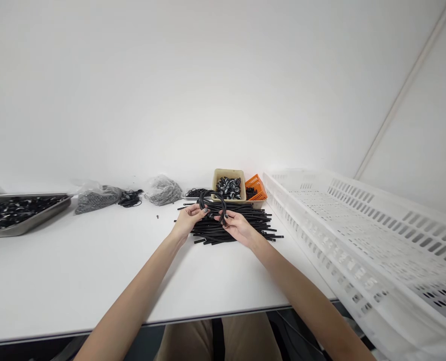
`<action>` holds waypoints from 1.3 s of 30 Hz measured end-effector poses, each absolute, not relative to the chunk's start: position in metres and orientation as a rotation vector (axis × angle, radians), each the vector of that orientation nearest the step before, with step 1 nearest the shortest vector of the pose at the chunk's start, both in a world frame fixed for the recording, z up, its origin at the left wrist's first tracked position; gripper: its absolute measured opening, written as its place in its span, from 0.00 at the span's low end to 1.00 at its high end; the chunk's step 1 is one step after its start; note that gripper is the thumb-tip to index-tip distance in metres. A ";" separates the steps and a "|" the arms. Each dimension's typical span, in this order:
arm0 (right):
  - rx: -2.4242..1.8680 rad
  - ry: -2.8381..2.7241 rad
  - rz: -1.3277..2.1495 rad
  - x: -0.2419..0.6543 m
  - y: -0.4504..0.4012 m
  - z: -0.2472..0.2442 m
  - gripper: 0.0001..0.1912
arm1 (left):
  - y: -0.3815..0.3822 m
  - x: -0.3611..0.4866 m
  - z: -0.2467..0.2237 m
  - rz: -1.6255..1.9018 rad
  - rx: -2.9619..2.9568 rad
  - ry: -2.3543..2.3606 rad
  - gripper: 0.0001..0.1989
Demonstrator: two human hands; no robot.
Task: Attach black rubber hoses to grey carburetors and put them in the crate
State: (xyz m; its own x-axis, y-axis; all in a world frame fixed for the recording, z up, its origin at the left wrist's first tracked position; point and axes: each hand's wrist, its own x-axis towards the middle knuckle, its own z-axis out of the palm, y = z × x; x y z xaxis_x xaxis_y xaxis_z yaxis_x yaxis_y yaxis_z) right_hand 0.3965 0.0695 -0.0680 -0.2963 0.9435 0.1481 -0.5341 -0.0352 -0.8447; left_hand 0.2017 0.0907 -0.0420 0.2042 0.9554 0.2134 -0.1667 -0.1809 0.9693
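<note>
Both hands, left hand (pixel 188 219) and right hand (pixel 237 224), grip one black rubber tube (pixel 212 199) bent into a loop, above the pile of black tubes (pixel 245 226) near the white counter's (pixel 95 271) far edge. Looks like mid-bend; joining the ends likely needs close alignment.

White flat table (pixel 76 271) carries everything. Shallow grey metal tray (pixel 30 220) of small black parts at 9 o'clock, far left edge. Two clear plastic bags of grey bits: one (pixel 95 198) at 10 o'clock, one (pixel 163 190) at 11 o'clock, loose black rings (pixel 130 198) between them. Beige plastic tub (pixel 229 186) of black-and-silver rings at 12 o'clock, small orange slotted basket (pixel 256 187) touching its right side. Large white slotted plastic crate (pixel 377 240) at 3 o'clock.
</note>
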 end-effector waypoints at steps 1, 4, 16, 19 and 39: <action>-0.564 -1.027 1.598 0.397 0.070 -0.068 0.15 | 0.090 0.202 -0.042 1.238 1.340 0.825 0.25; -0.576 -1.037 1.561 0.396 0.071 -0.068 0.16 | 0.089 0.204 -0.043 1.204 1.363 0.817 0.24; -0.595 -0.965 1.319 0.386 0.069 -0.068 0.17 | 0.087 0.212 -0.048 1.130 1.267 0.763 0.22; -0.590 -0.969 1.301 0.382 0.068 -0.068 0.17 | 0.086 0.215 -0.050 1.148 1.213 0.737 0.22; -0.545 -0.921 1.311 0.378 0.067 -0.072 0.17 | 0.083 0.221 -0.053 1.177 1.051 0.707 0.15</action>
